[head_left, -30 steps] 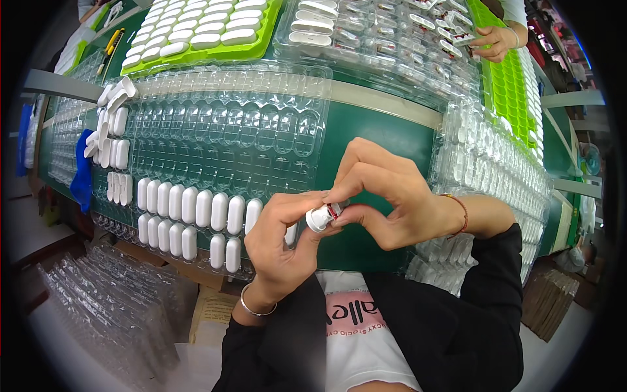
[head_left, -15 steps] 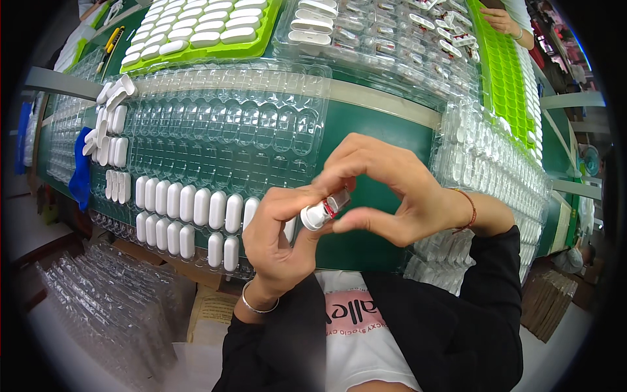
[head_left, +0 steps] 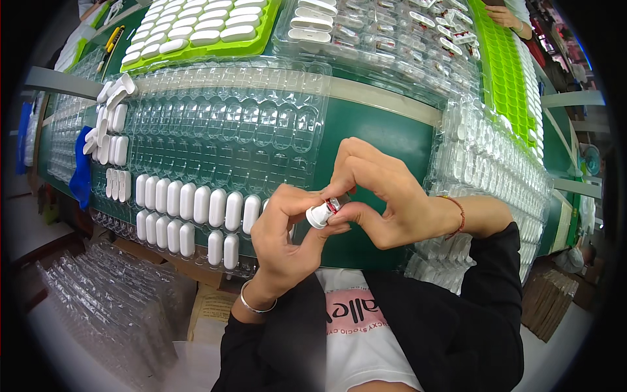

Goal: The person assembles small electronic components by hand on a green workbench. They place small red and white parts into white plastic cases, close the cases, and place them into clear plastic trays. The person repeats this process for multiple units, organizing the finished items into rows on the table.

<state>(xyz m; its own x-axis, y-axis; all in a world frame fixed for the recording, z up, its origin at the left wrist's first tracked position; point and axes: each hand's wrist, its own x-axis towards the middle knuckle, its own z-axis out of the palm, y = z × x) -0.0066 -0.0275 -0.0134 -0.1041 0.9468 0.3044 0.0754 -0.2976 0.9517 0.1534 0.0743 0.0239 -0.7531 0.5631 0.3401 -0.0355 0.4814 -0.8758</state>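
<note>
In front of my chest, both hands meet around a small white plastic casing (head_left: 318, 216) with a red and shiny inner part showing at its right end. My left hand (head_left: 282, 245) is closed, pinching the casing between thumb and fingers. From the right, my right hand (head_left: 385, 202) pinches the end with the red part between thumb and index finger. The fingers hide much of the piece. Just left of my left hand, rows of white oval cases (head_left: 202, 207) lie in a clear blister tray (head_left: 222, 140).
A green tray (head_left: 260, 47) of white cases stands at the back left. Clear trays (head_left: 385, 46) with small parts are behind, and stacked clear trays (head_left: 486, 163) lie to the right. Loose white shells (head_left: 117, 150) and a blue cloth (head_left: 81, 173) sit at left. Another person's hand (head_left: 501, 16) is at the far right.
My right thumb and index finger have closed in on the red end of the casing. The casing has shifted slightly right, and less of its shiny part shows.
</note>
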